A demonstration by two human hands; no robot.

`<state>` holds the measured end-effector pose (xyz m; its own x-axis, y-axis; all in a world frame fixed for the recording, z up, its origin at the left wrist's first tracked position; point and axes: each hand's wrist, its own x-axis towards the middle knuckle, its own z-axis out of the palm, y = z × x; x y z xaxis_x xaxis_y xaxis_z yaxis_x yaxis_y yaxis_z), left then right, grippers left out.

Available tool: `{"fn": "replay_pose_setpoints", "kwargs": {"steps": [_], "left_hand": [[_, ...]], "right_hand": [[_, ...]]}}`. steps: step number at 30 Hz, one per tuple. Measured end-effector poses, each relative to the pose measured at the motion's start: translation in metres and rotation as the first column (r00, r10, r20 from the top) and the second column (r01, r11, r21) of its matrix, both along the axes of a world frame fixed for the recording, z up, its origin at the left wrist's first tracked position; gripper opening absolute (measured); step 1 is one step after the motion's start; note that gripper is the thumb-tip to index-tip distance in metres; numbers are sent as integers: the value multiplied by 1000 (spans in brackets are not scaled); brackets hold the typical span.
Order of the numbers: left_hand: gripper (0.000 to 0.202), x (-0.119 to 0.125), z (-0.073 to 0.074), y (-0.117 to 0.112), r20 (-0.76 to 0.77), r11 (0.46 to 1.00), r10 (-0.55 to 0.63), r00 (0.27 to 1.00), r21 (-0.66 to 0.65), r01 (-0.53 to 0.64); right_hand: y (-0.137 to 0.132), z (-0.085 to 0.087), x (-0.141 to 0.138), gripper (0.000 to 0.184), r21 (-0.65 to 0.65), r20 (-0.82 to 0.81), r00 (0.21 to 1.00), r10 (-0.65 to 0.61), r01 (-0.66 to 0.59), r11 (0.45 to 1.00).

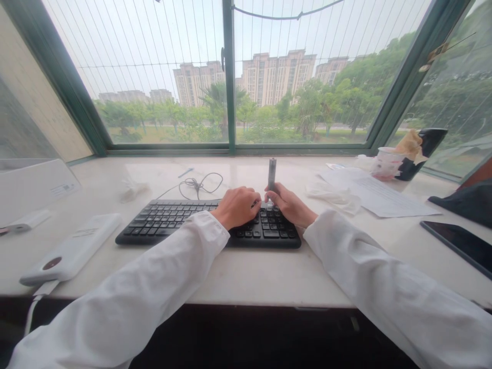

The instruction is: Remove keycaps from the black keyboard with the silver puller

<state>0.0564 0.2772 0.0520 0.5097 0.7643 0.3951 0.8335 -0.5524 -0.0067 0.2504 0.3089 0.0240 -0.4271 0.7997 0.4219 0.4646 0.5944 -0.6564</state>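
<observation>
The right hand point(290, 205) is wrapping its fingers point(272, 197) round the bottom of a silver metal stick point(272, 174), or at least it looks that way. The stick is standing nearly upright at 12 o'clock from them, long axis pointing up off a black keyboard point(172, 223). The left hand point(238, 207) is curling over the keys at 9 o'clock, a bit farther off, and I can't tell if it's gripping anything. Farther out, a tangled cable point(200, 184) is lying at 11 o'clock on the white surface point(238, 277), with a power bank point(71, 248) sitting way over at 9 o'clock
</observation>
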Motion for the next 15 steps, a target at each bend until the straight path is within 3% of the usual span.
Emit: {"fn": "replay_pose_setpoints", "kwargs": {"steps": [8,15], "left_hand": [[25,0,-5,1,147,995,-72,987,-58,81],[32,4,-11,11,336,960,-47,941,-246,135]], "right_hand": [[3,-4,-2,29,-53,-62,997,-36,33,998],[-7,-2,-6,28,-12,-55,995,-79,79,997]]}}
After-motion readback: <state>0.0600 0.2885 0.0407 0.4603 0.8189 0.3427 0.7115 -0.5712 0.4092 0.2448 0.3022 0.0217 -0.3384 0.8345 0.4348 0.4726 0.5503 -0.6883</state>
